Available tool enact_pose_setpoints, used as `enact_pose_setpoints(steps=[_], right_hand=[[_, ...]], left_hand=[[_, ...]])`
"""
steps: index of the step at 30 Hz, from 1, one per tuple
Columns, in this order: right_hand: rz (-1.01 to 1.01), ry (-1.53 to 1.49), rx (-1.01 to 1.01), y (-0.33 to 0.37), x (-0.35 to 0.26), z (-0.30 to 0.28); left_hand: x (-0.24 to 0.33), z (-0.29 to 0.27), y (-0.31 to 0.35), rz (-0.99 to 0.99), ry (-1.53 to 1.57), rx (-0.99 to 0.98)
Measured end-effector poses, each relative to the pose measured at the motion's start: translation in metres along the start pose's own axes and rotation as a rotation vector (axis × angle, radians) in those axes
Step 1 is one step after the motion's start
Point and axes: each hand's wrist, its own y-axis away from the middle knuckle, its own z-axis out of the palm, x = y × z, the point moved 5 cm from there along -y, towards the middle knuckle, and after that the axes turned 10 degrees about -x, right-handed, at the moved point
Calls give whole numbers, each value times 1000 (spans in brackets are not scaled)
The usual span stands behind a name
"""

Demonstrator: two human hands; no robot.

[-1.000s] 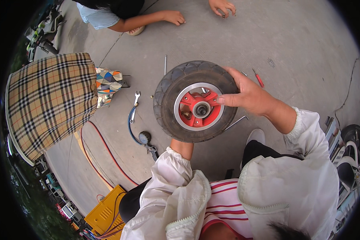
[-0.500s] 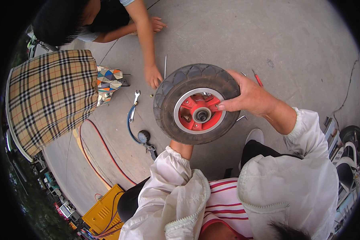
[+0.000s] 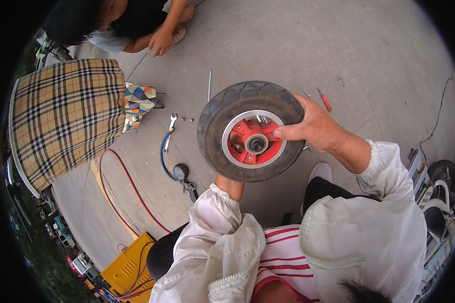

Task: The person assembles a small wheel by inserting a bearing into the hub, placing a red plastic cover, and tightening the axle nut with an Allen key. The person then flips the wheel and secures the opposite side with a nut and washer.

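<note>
A small wheel with a black tyre [image 3: 220, 136] and a red hub [image 3: 268, 151] with a silver rim is held up in front of me, tilted toward me. My right hand [image 3: 308, 123] grips its right side, thumb on the rim face and fingers behind the tyre. From below, my left hand [image 3: 231, 186] reaches up behind the wheel; only its wrist shows, and its fingers are hidden. A dark axle end sticks out of the hub's middle.
Left of the wheel lie an open-end wrench [image 3: 170, 132], a tyre gauge [image 3: 181, 171] with a blue hose and two small brass-coloured pieces [image 3: 187, 119]. Beyond are a metal rod [image 3: 210, 85] and red screwdriver [image 3: 325, 100]. A plaid-covered object [image 3: 68, 118], yellow case [image 3: 126, 267] and crouching person [image 3: 131, 30] are left.
The other person's hand has drawn back from the floor beside the wheel toward their knees; two small brass-coloured pieces now show there. The wheel has shifted slightly right in my hands.
</note>
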Motion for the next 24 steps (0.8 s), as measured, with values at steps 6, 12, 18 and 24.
enact_pose_setpoints(steps=[6,12,18,24], right_hand=[[-8,-86,25,-1,6,-3],[-9,-26,18,3,4,-4],[-67,59,-51,6,11,-27],[-14,213,16,5,22,-39]], left_hand=[[-4,0,0,1,5,0],[0,-1,0,-14,-21,-3],[14,-5,-6,-226,-254,-101],[25,26,-11,-233,-867,-149]])
